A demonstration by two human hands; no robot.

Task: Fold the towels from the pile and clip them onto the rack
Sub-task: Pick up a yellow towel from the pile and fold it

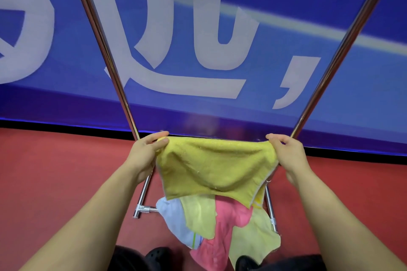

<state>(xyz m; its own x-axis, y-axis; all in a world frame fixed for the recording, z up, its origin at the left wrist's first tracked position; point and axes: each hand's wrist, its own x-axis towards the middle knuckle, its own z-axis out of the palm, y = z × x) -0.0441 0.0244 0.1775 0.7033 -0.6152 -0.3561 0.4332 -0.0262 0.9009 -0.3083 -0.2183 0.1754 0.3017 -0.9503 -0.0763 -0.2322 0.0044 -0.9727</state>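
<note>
A yellow towel (215, 167) hangs stretched between my two hands, doubled over with its lower edge sagging. My left hand (145, 152) pinches its top left corner and my right hand (286, 152) pinches its top right corner. Below it a pile of towels (220, 222) lies on the red floor: a white one, pale yellow ones and a pink one. The metal rack's left pole (103, 46) and right pole (343, 46) rise on either side of the towel, and its base bar (145, 208) rests on the floor. No clips are in sight.
A blue banner (286, 17) with large white characters stands right behind the rack. Red floor (55, 171) spreads to both sides. My black shoes (158, 255) show at the bottom edge, close to the pile.
</note>
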